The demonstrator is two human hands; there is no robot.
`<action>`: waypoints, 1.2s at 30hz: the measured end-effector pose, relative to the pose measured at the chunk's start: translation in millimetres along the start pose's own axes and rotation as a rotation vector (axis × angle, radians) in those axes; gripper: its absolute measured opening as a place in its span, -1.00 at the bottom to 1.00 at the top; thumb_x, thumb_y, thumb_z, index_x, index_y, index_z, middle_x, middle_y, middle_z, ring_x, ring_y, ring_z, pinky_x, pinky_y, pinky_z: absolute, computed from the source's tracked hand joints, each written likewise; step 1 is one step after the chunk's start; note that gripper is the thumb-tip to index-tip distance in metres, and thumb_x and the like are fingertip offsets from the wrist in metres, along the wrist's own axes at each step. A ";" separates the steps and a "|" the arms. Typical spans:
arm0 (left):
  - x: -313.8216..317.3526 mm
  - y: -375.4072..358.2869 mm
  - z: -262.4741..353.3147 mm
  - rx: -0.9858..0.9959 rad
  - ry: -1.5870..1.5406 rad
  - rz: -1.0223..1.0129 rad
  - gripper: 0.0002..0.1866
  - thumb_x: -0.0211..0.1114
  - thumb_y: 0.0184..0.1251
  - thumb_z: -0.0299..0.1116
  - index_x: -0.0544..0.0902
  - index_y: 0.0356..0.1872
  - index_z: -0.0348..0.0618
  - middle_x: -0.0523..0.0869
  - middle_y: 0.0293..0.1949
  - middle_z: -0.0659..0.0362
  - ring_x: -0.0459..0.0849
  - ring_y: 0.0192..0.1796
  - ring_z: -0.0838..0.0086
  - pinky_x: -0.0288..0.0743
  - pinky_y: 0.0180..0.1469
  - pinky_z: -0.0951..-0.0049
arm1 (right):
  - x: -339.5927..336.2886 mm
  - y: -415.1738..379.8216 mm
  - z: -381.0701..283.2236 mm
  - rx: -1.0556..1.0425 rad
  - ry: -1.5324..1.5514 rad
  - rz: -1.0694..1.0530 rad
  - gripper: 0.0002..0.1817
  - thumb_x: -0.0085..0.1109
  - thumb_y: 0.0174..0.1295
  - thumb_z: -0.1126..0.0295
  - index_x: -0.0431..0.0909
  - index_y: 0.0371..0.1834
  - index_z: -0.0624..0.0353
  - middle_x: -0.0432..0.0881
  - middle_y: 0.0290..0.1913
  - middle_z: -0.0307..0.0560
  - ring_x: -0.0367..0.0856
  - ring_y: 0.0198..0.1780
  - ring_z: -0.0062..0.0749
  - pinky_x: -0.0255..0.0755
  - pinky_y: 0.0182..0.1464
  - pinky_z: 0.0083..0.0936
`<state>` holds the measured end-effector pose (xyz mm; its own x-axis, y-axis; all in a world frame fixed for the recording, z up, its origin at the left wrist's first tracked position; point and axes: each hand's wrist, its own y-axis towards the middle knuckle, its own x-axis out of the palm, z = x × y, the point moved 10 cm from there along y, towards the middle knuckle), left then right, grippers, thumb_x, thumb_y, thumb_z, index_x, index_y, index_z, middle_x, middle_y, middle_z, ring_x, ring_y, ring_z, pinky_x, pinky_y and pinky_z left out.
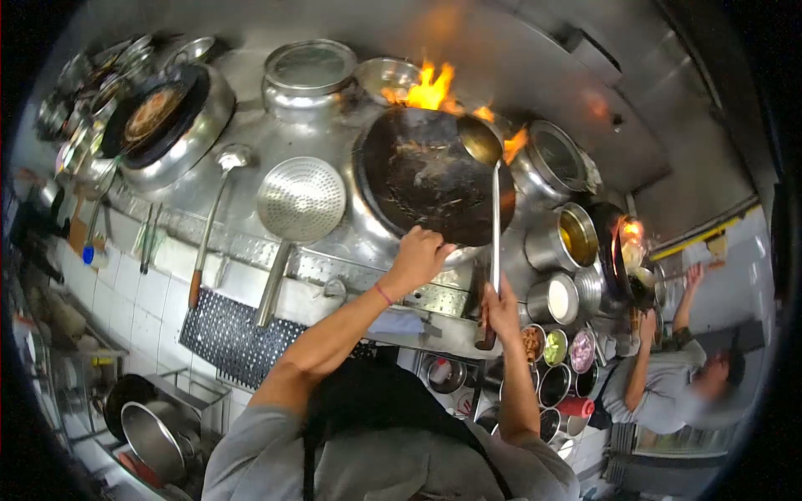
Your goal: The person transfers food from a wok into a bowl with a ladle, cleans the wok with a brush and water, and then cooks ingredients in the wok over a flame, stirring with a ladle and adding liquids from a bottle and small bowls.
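A large dark wok (418, 179) sits on the burner ahead of me, with flames at its far edge and small scraps of food inside. My left hand (422, 257) is closed at the wok's near rim, its fingers curled over the edge. My right hand (502, 311) grips the long handle of a ladle (480, 140), whose bowl is over the right part of the wok. What the ladle's bowl holds is hard to make out. To the left lies a big perforated skimmer (302, 199), its handle pointing toward me.
Another wok (156, 117) stands left, near a second ladle (232, 157). Lidded pots (309, 68) are behind. On the right are a pot of yellowish liquid (576, 236), a pot of white contents (562, 302) and small ingredient containers (582, 351). A co-worker (660, 380) cooks at a flaming wok.
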<state>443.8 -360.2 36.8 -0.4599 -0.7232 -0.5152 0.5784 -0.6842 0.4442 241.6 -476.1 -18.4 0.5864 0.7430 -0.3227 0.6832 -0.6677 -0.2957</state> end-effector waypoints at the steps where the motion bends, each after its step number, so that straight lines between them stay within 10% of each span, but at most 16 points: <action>1: 4.3 0.8 -3.5 0.049 -0.019 0.025 -0.64 0.28 0.29 -0.21 0.55 -0.59 -0.27 0.57 -0.52 -0.07 0.54 -0.31 0.01 0.40 -0.19 0.09 | -5.2 10.8 32.6 -0.143 -0.126 0.096 -0.50 0.06 0.43 0.32 0.29 0.38 0.25 0.58 -0.30 -0.16 0.57 -0.33 -0.49 0.48 -0.28 -0.54; 4: -4.8 2.7 -10.9 0.056 0.029 0.073 -0.70 0.25 0.31 -0.23 0.56 -0.53 -0.24 0.58 -0.48 -0.01 0.54 -0.30 0.03 0.40 -0.16 0.10 | 1.0 8.0 23.6 -0.286 -0.255 0.202 -0.55 0.08 0.42 0.33 0.37 0.29 0.35 0.62 -0.02 0.02 0.49 0.12 -0.35 0.31 0.21 -0.45; 8: -22.5 -9.8 -14.7 0.015 -0.117 -0.098 -0.80 0.22 0.33 -0.30 0.62 -0.16 -0.20 0.64 -0.12 0.03 0.54 -0.05 0.06 0.42 -0.06 0.13 | 40.8 10.7 -51.8 -0.112 -0.005 0.007 -0.58 0.06 0.41 0.39 0.31 0.26 0.33 0.38 -0.62 -0.33 0.28 -0.72 -0.72 0.21 -0.74 -0.67; 10: -78.0 -29.4 -4.1 0.202 -0.055 0.135 -0.69 0.27 0.26 -0.36 0.59 0.02 -0.16 0.59 0.03 0.01 0.50 0.11 0.06 0.40 0.06 0.14 | 63.5 23.8 -93.8 -0.137 0.101 -0.050 -0.58 0.05 0.41 0.40 0.29 0.26 0.31 0.35 -0.64 -0.33 0.28 -0.73 -0.69 0.22 -0.76 -0.66; 17: -214.9 -174.0 -129.4 -0.450 0.361 0.054 -0.39 0.41 0.03 -0.43 0.46 0.18 -0.23 0.55 0.00 -0.17 0.50 0.11 -0.06 0.41 0.12 0.02 | 170.9 117.6 -239.7 -0.237 0.226 -0.234 -0.90 0.03 0.37 0.40 0.39 -0.28 0.16 0.29 -0.71 -0.31 0.25 -0.77 -0.63 0.21 -0.78 -0.60; 24: -196.6 -247.6 -163.4 -0.716 -0.025 0.085 -0.31 0.20 0.15 -0.53 0.23 0.37 -0.35 0.56 -0.02 -0.42 0.57 0.01 -0.27 0.49 0.06 -0.01 | 314.9 266.9 -279.5 -0.293 -0.051 -0.153 -0.86 0.10 0.25 0.47 0.42 -0.20 0.28 0.42 -0.53 -0.20 0.39 -0.68 -0.54 0.32 -0.73 -0.49; 28: -187.4 -248.1 -163.2 -0.787 -0.034 0.105 -0.30 0.19 0.20 -0.51 0.18 0.40 -0.32 0.55 -0.03 -0.39 0.60 -0.09 -0.29 0.52 -0.02 -0.03 | 373.8 312.1 -269.4 0.032 0.106 -0.340 -0.87 0.11 0.26 0.44 0.39 -0.42 0.17 0.44 -0.57 -0.20 0.40 -0.67 -0.54 0.30 -0.67 -0.57; 30: -190.2 -248.6 -170.1 -0.747 -0.002 0.108 -0.27 0.19 0.21 -0.49 0.13 0.42 -0.31 0.55 -0.06 -0.38 0.61 -0.10 -0.26 0.54 -0.06 -0.03 | 392.2 302.7 -283.6 0.285 0.714 -0.698 -0.81 -0.01 0.33 0.37 0.33 -0.48 0.07 0.40 -0.63 -0.30 0.39 -0.69 -0.58 0.19 -0.70 -0.63; 33: -199.4 -240.8 -170.6 -0.686 0.034 0.121 -0.26 0.18 0.22 -0.49 0.11 0.43 -0.33 0.56 -0.12 -0.37 0.61 -0.13 -0.26 0.54 -0.07 -0.04 | 384.0 293.5 -301.0 0.744 1.338 -0.842 -0.89 -0.17 0.41 0.48 0.20 -0.27 0.28 0.31 -0.53 -0.21 0.34 -0.70 -0.60 0.21 -0.69 -0.63; 36: -199.3 -237.3 -177.0 -0.818 -0.025 0.024 -0.24 0.21 0.17 -0.53 0.14 0.43 -0.28 0.54 -0.06 -0.39 0.57 -0.04 -0.29 0.50 0.03 0.01 | 338.5 263.0 -316.9 0.682 1.403 -0.822 -0.84 -0.22 0.43 0.48 0.15 -0.14 0.40 0.32 -0.51 -0.18 0.34 -0.71 -0.58 0.21 -0.70 -0.65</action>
<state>517.5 -37.1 -95.7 -0.4508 -0.7453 -0.4912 0.8923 -0.3912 -0.2254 757.8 -385.3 79.5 0.3631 0.0984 0.9266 0.8951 0.2396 -0.3762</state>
